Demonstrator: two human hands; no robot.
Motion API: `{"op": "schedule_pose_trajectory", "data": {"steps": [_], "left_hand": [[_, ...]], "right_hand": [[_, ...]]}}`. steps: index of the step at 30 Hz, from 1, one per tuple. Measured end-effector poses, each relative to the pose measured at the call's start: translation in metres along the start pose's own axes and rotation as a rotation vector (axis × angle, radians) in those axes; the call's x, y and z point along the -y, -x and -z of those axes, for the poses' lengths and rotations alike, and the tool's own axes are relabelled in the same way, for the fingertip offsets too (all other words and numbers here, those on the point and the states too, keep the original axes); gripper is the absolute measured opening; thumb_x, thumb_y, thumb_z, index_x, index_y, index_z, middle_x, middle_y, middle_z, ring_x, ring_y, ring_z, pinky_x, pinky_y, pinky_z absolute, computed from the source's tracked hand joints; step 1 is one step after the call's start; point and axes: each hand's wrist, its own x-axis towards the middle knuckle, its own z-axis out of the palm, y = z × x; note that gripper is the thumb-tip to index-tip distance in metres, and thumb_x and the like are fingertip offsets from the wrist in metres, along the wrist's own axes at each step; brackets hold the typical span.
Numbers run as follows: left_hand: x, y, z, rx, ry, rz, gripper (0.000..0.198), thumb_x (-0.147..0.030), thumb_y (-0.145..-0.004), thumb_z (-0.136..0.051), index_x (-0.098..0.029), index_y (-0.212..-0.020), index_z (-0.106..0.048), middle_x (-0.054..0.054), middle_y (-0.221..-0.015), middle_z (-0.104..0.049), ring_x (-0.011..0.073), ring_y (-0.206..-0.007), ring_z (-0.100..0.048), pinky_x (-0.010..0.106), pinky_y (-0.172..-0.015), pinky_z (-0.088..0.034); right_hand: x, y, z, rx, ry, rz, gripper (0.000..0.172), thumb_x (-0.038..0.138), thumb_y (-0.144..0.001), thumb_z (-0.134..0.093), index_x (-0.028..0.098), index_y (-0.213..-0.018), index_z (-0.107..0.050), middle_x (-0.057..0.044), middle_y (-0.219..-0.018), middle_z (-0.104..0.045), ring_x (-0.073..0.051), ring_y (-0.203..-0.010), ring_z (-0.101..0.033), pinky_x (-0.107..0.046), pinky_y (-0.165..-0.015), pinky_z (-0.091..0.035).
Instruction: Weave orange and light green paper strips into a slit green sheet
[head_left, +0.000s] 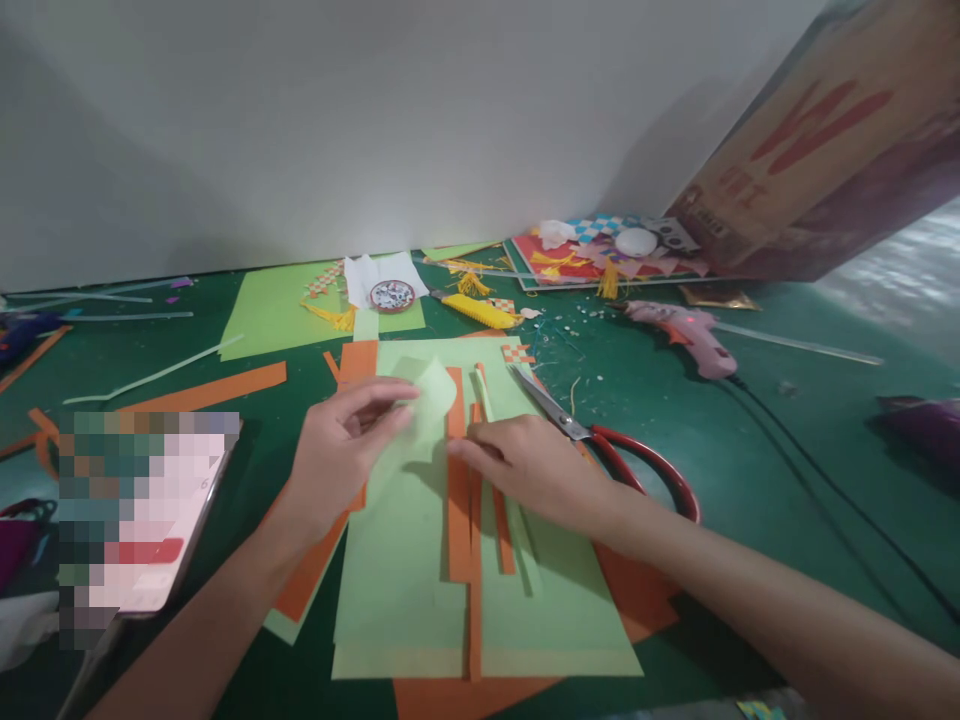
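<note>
Item: light green sheet (405,590), laid flat on the green counter (750,450) directly beneath both hands, its long axis set from 12 to 6 o'clock. Over it several orange strips (457,500) are laid along the same axis, side by side near the sheet's middle line, with one thin green strip (517,520) just beside them at 3 o'clock. A larger orange sheet (637,590) is seen underneath, showing at the lower and right edges. The left hand (337,450) is placed at 9 o'clock of the strips; its thumb and fingers are pinched narrow on a pale green flap (431,395), which is lifted and curled off the sheet's upper end. Whether the flap is part of the sheet or a loose piece cannot be told. The right hand (532,465) is placed at 3 o'clock, laid flat with fingers spread long, its fingertips pressed on the upper part of the strips; nothing is gripped in it. The strips are touched by the right hand, so it is the nearer of the two. Appearance: thin matte paper, straight-cut edges, uncreased apart from the flap. Accessories: red-handled scissors (622,455) just behind the right hand at 2 o'clock; a pink glue gun (686,335) farther off at 2 o'clock; a yellow utility knife (476,310) at 12 o'clock.
</note>
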Motion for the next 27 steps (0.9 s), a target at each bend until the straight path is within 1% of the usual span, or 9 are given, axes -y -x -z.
{"op": "schedule_pose_trajectory", "data": {"steps": [4,6,8,10,13,18,21,24,27], "left_hand": [[0.003,0.0,-0.001,0.187,0.132,0.069,0.015,-0.025,-0.077,-0.063,-0.023,-0.09,-0.07,0.001,-0.092,-0.071,0.0156,-0.083,-0.065,0.026,-0.073,-0.053],[0.005,0.0,-0.002,0.25,0.145,0.084,0.016,-0.024,-0.078,-0.063,-0.024,-0.092,-0.07,0.0,-0.091,-0.071,0.015,-0.082,-0.065,0.025,-0.074,-0.052],[0.005,0.0,-0.002,0.283,0.133,0.089,0.015,-0.023,-0.078,-0.061,-0.023,-0.091,-0.07,0.001,-0.091,-0.071,0.0152,-0.084,-0.065,0.025,-0.076,-0.051],[0.004,0.0,-0.003,0.315,0.123,0.091,0.011,-0.021,-0.078,-0.061,-0.021,-0.087,-0.068,0.002,-0.091,-0.07,0.0156,-0.084,-0.064,0.026,-0.077,-0.051],[0.003,0.001,-0.005,0.356,0.126,0.11,0.008,-0.02,-0.078,-0.06,-0.019,-0.086,-0.062,0.002,-0.087,-0.068,0.0144,-0.081,-0.064,0.025,-0.074,-0.051],[0.001,0.002,-0.007,0.32,0.084,0.173,0.025,-0.026,-0.081,-0.058,-0.021,-0.105,-0.055,-0.001,-0.076,-0.066,0.014,-0.073,-0.064,0.026,-0.07,-0.051],[0.003,0.002,-0.008,0.288,0.029,0.151,0.018,-0.032,-0.081,-0.058,-0.02,-0.095,-0.061,0.001,-0.075,-0.069,0.016,-0.073,-0.065,0.029,-0.073,-0.052],[0.006,0.002,-0.009,0.218,0.009,0.131,0.014,-0.032,-0.079,-0.061,-0.019,-0.083,-0.064,0.003,-0.081,-0.072,0.0175,-0.076,-0.067,0.029,-0.074,-0.053],[0.007,0.003,-0.011,0.175,0.01,0.101,0.012,-0.03,-0.078,-0.061,-0.019,-0.081,-0.066,0.003,-0.081,-0.073,0.0179,-0.076,-0.068,0.029,-0.073,-0.054]], "right_hand": [[-0.002,-0.002,0.008,0.059,-0.577,0.065,0.047,0.054,-0.087,-0.037,0.018,-0.059,-0.043,0.003,-0.053,-0.045,-0.008,-0.047,-0.038,-0.024,-0.047,-0.029],[-0.003,-0.004,0.012,0.008,-0.771,0.011,0.046,0.056,-0.083,-0.045,0.018,-0.057,-0.044,0.004,-0.049,-0.044,-0.007,-0.043,-0.036,-0.023,-0.045,-0.029],[-0.004,-0.005,0.013,-0.095,-0.854,-0.059,0.046,0.053,-0.08,-0.053,0.017,-0.053,-0.043,0.005,-0.046,-0.041,-0.006,-0.041,-0.033,-0.023,-0.043,-0.027],[-0.007,-0.007,0.014,-0.178,-0.894,-0.1,0.045,0.048,-0.079,-0.057,0.017,-0.05,-0.043,0.005,-0.045,-0.041,-0.005,-0.041,-0.033,-0.023,-0.043,-0.026],[-0.01,-0.008,0.012,-0.222,-0.91,-0.138,0.045,0.048,-0.079,-0.058,0.016,-0.05,-0.044,0.004,-0.048,-0.044,-0.005,-0.041,-0.035,-0.023,-0.043,-0.026],[-0.007,-0.006,0.01,-0.089,-0.772,-0.115,0.048,0.051,-0.079,-0.057,0.016,-0.048,-0.047,0.005,-0.043,-0.041,-0.005,-0.042,-0.034,-0.023,-0.046,-0.029],[-0.005,-0.005,0.009,-0.042,-0.698,-0.111,0.047,0.05,-0.08,-0.055,0.016,-0.047,-0.048,0.004,-0.042,-0.041,-0.006,-0.042,-0.037,-0.023,-0.047,-0.03],[-0.005,-0.005,0.01,-0.075,-0.668,-0.129,0.048,0.05,-0.077,-0.059,0.016,-0.045,-0.046,0.005,-0.04,-0.039,-0.006,-0.041,-0.034,-0.023,-0.045,-0.029],[-0.005,-0.005,0.011,-0.129,-0.65,-0.133,0.048,0.051,-0.074,-0.062,0.017,-0.044,-0.044,0.005,-0.039,-0.038,-0.006,-0.04,-0.031,-0.023,-0.042,-0.026]]}}
